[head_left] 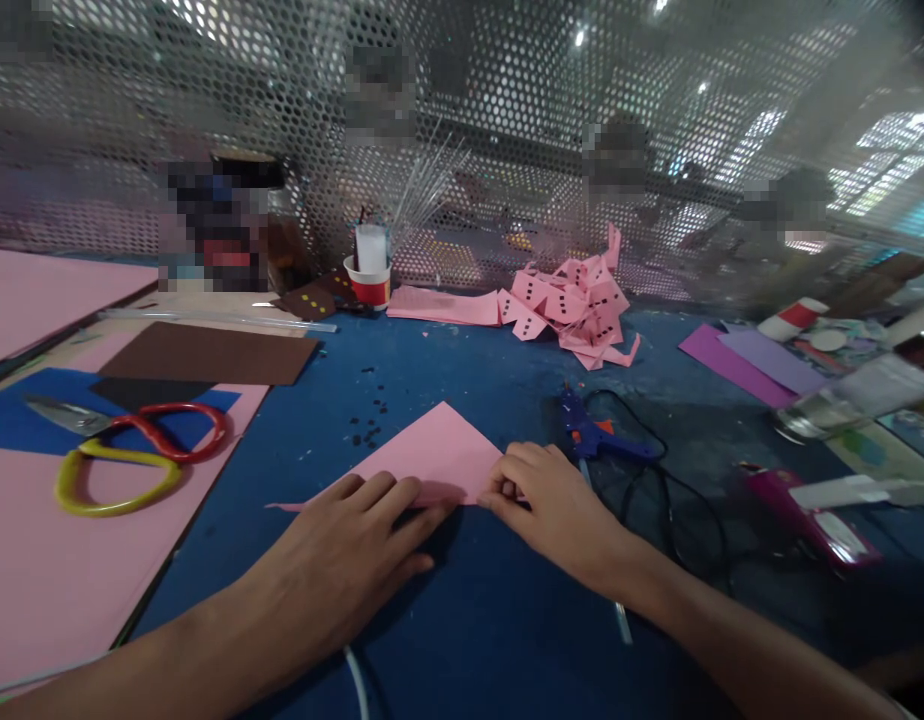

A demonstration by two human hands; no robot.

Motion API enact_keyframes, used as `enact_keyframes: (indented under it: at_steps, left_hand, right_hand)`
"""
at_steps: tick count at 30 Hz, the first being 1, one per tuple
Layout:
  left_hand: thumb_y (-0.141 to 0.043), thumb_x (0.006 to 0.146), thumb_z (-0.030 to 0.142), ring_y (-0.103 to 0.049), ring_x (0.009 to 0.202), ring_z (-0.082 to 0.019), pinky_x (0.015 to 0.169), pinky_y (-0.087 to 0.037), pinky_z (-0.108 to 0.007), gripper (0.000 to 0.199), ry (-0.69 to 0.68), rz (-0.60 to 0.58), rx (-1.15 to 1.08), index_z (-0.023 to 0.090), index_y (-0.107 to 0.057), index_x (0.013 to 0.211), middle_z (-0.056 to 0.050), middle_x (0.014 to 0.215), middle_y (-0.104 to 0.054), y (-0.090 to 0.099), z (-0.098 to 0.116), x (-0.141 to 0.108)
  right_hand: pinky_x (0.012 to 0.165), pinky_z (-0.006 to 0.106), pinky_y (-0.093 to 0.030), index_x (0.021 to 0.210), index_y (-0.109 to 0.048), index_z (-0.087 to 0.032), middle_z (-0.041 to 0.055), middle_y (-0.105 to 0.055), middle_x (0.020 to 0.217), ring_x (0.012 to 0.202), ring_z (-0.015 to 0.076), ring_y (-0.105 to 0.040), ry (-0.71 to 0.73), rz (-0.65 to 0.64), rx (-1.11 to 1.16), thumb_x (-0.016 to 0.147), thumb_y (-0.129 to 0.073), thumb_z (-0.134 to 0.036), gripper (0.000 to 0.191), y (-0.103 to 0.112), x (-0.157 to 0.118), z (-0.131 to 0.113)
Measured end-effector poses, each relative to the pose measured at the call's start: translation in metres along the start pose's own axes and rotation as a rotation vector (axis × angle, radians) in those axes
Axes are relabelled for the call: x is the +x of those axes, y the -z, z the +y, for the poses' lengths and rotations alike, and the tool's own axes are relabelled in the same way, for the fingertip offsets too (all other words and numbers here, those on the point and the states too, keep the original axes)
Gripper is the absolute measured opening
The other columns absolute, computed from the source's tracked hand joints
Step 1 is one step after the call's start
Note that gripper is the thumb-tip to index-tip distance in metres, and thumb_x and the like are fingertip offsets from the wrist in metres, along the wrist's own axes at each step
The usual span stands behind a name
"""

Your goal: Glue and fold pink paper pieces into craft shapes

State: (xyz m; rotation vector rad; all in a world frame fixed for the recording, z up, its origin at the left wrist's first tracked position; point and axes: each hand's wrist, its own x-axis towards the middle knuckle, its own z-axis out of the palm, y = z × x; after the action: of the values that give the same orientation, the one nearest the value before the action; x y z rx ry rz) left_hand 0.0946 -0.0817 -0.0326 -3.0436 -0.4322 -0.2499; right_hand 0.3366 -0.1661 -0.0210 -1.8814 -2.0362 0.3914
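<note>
A pink paper [439, 445] lies on the blue table as a triangle, its peak pointing away from me and a thin strip sticking out at the lower left. My left hand [357, 535] rests on its lower left edge with the fingers spread. At the lower right corner, my right hand [544, 500] pinches the paper between thumb and curled fingers. Parts of the paper's bottom edge are hidden under both hands. Small black paper bits [368, 430] are scattered just beyond the left side of the triangle.
Scissors [121, 450] lie on pink sheets at left, near brown paper [207, 352]. A blue glue gun [601, 430] and its black cord are right of my right hand. Behind are a cup [370, 285] and pink cut-outs [571, 305]. A glass jar [859, 390] lies at right.
</note>
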Motion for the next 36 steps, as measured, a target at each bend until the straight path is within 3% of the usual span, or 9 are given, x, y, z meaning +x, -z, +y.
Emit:
enact_keyframes:
  at_steps: [5, 17, 27, 36]
  left_hand:
    - [-0.071, 0.092, 0.033, -0.060, 0.090, -0.027, 0.076, -0.043, -0.041, 0.040, -0.014, 0.023, 0.021, 0.027, -0.061, 0.131, -0.006, 0.106, -0.067, -0.003, 0.000, 0.004]
    - [-0.069, 0.094, 0.030, -0.057, 0.093, -0.027, 0.079, -0.040, -0.041, 0.047, -0.018, 0.037, 0.032, 0.028, -0.056, 0.139, -0.007, 0.109, -0.066, -0.006, -0.001, 0.001]
    - [-0.071, 0.093, 0.031, -0.059, 0.092, -0.026, 0.079, -0.042, -0.041, 0.047, -0.014, 0.022, 0.062, 0.029, -0.058, 0.138, -0.006, 0.109, -0.066, -0.001, -0.001, 0.002]
    - [-0.071, 0.092, 0.027, -0.059, 0.092, -0.026, 0.081, -0.044, -0.041, 0.049, -0.006, 0.023, 0.040, 0.031, -0.058, 0.138, -0.005, 0.108, -0.066, -0.003, -0.001, 0.003]
  right_hand:
    - [0.078, 0.035, -0.035, 0.085, -0.066, -0.022, -0.0016, -0.067, 0.089, 0.085, 0.0170, -0.060, 0.000, 0.021, -0.010, 0.096, -0.071, -0.029, 0.014, -0.001, 0.000, 0.001]
    - [0.077, 0.033, -0.035, 0.085, -0.071, -0.022, -0.0017, -0.067, 0.089, 0.085, 0.0158, -0.059, -0.043, -0.046, -0.030, 0.095, -0.072, -0.028, 0.012, 0.014, -0.004, 0.009]
    - [0.082, 0.035, -0.036, 0.086, -0.071, -0.021, -0.0012, -0.069, 0.090, 0.087, 0.0162, -0.062, -0.094, -0.115, -0.035, 0.095, -0.073, -0.029, 0.013, 0.028, -0.004, 0.014]
    - [0.083, 0.035, -0.037, 0.083, -0.073, -0.022, -0.0010, -0.070, 0.087, 0.088, 0.0180, -0.058, -0.042, -0.126, -0.100, 0.094, -0.074, -0.031, 0.014, 0.034, -0.007, 0.023]
